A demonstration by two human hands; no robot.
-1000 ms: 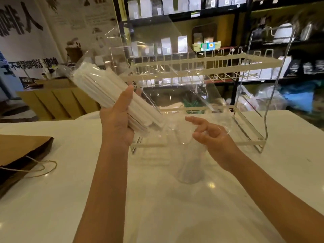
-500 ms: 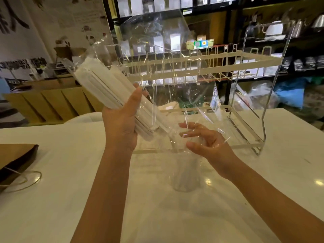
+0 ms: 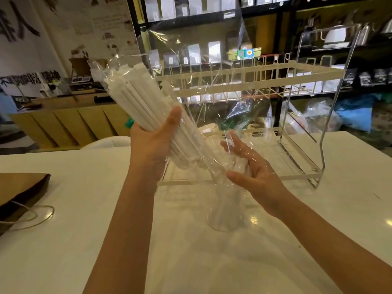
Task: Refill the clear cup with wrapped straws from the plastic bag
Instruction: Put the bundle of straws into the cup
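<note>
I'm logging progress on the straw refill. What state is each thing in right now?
left hand: gripping the straw bundle through the bag
right hand: fingers spread, touching the loose bag film above the cup
plastic bag: lifted, tilted, open film hanging toward the cup
wrapped straws: still bundled inside the bag, slanted
clear cup: upright on the table; contents unclear
wire rack: standing, shelves bare
paper bag: lying flat

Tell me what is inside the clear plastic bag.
A bundle of white paper-wrapped straws fills the clear plastic bag, gripped by the left hand. That hand covers their middle; the count cannot be seen.
</note>
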